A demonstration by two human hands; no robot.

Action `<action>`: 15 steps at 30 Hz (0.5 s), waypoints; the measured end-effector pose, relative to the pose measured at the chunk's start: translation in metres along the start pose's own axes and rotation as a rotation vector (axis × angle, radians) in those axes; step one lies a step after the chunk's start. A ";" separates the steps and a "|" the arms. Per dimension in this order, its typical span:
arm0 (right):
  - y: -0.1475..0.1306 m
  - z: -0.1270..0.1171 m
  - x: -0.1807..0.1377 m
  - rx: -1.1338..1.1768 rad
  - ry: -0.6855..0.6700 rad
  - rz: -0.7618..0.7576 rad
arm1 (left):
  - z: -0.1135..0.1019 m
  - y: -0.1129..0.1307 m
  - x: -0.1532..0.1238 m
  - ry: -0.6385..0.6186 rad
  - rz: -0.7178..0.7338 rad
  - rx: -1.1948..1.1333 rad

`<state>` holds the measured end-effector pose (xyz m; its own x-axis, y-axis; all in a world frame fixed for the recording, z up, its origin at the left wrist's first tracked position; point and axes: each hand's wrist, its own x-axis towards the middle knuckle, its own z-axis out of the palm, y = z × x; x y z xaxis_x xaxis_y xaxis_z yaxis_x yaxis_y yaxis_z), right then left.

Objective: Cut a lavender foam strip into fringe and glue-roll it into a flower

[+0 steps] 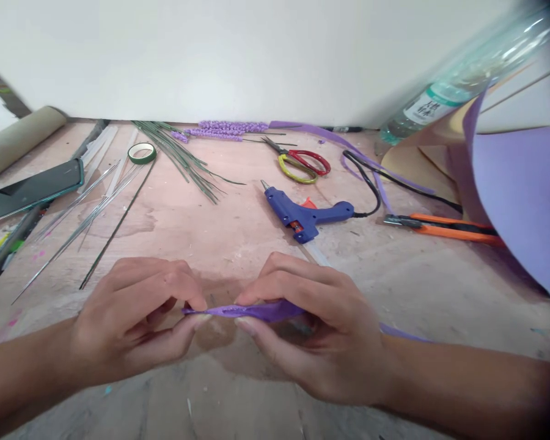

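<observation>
A thin purple strip (227,311), looking like crepe paper, stretches between my two hands low in the middle of the head view. My left hand (142,311) pinches its narrow left end between thumb and forefinger. With thumb and fingertips my right hand (316,318) grips the strip a short way along, where it looks folded lengthwise. More of the strip runs under the right palm, partly hidden, and comes out beyond the wrist. Just past my right hand lies a blue glue gun (302,214), its nozzle pointing up and left.
Scissors (305,166) with red and yellow handles lie behind the glue gun. An orange utility knife (453,229), purple sheet (522,201) and plastic bottle (440,101) are on the right. Green stems (178,153), green tape (142,153), wires (87,217) and a phone (32,186) lie left.
</observation>
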<state>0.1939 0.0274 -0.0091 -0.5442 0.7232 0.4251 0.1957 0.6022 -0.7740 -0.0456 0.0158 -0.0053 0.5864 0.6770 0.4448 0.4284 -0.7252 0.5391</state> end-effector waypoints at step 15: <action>0.000 0.002 -0.001 -0.044 0.010 -0.063 | -0.004 -0.001 0.000 -0.063 -0.002 -0.073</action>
<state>0.1925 0.0262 -0.0107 -0.5483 0.6864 0.4777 0.1967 0.6610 -0.7241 -0.0486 0.0167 -0.0033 0.6288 0.6672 0.3993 0.3791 -0.7114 0.5918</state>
